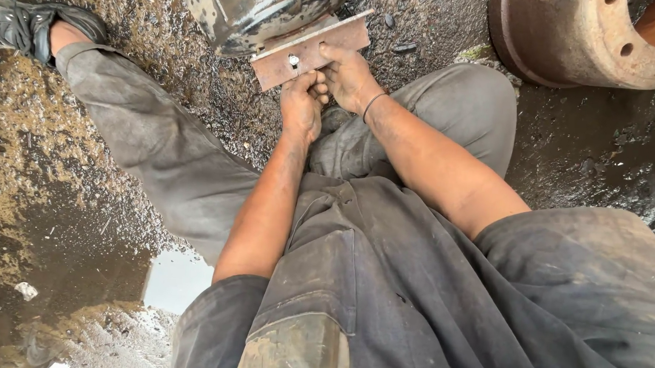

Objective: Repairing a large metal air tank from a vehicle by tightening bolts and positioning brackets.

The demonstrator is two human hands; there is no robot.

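A shiny metal cylinder (259,5) with small holes lies on the oily ground, with a rusty flat bracket plate (348,37) fixed at its near end. A small bolt or nut (293,59) sits in the plate. My left hand (302,103) pinches at that bolt from below with closed fingers. My right hand (349,75) grips the plate's lower edge beside it, a thin band on the wrist. Both hands touch each other.
A rusty brake drum (579,40) with bolt holes lies at the top right. My legs in dirty grey trousers (156,143) spread over the ground, a black shoe (19,25) at the top left. Sawdust and a puddle (174,281) lie to the left.
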